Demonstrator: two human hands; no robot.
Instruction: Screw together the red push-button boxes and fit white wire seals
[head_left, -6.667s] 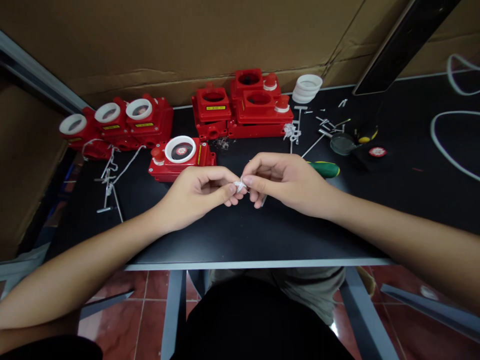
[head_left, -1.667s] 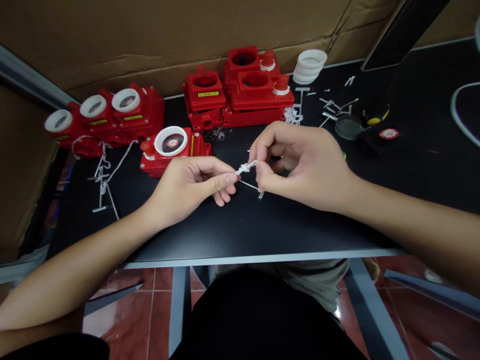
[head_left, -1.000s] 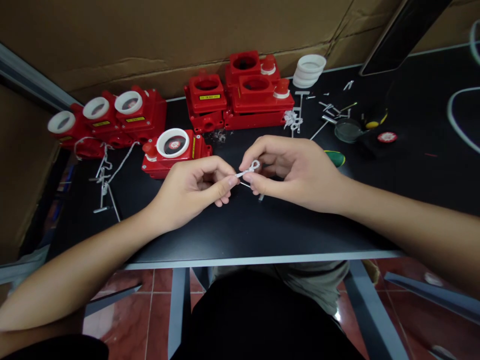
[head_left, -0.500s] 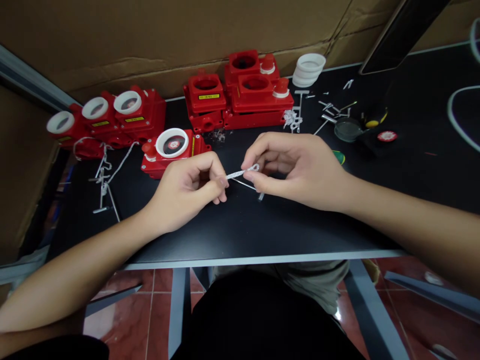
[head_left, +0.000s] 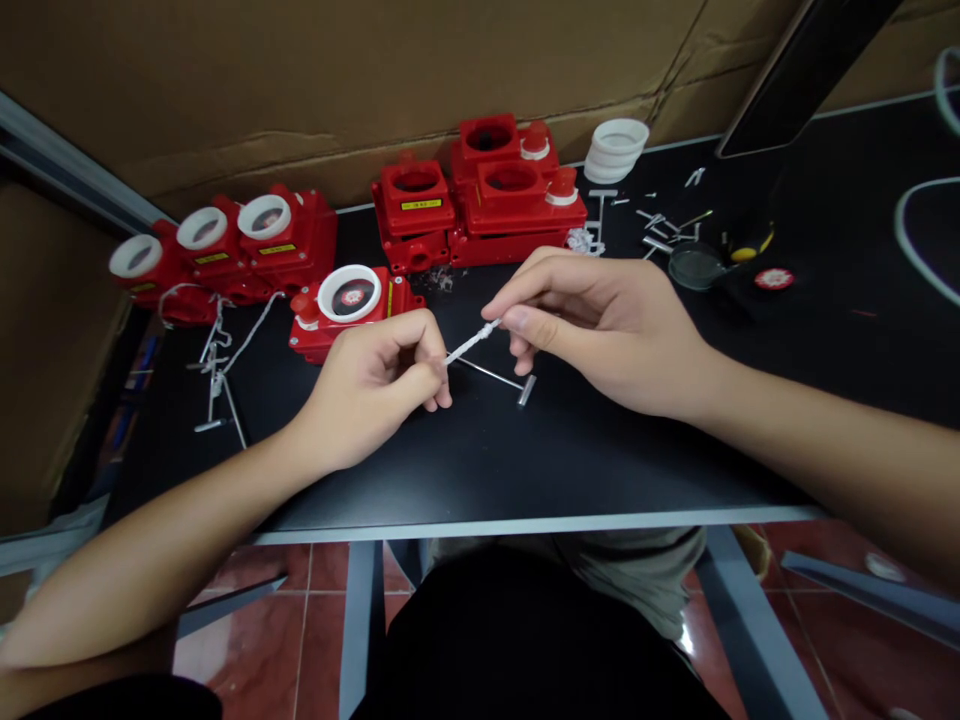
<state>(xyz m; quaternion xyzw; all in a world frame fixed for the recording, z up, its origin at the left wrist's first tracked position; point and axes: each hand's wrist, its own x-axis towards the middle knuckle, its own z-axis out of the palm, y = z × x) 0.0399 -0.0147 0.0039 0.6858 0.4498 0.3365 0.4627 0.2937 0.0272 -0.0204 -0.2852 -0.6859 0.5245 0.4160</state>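
Note:
A white braided cord [head_left: 471, 343] is stretched taut between my hands, with a small knot near its right end. My left hand [head_left: 382, 385] is closed on the cord's lower part, thumb pressed against the fingers. My right hand [head_left: 607, 330] pinches the cord's tip between thumb and forefinger. From behind my left fingers a thin metal T-shaped rod [head_left: 491, 375] runs right, its crossbar below my right fingers; whether my left hand also grips it is hidden. Just beyond my left hand lies a red box with a white ring [head_left: 349, 294].
Red boxes with white rings [head_left: 277, 245] stand back left, with corded rods [head_left: 214, 370] before them. More red housings [head_left: 517, 215] and stacked white rings [head_left: 616, 150] line the cardboard wall. Small metal pins [head_left: 667, 222], a clear disc [head_left: 696, 265] and a yellow-black tool [head_left: 752, 243] lie right.
The open loop at the cord's right end has drawn down into a small knot. My right fingers have shifted slightly up to the tip, and the rod's crossbar shows more fully.

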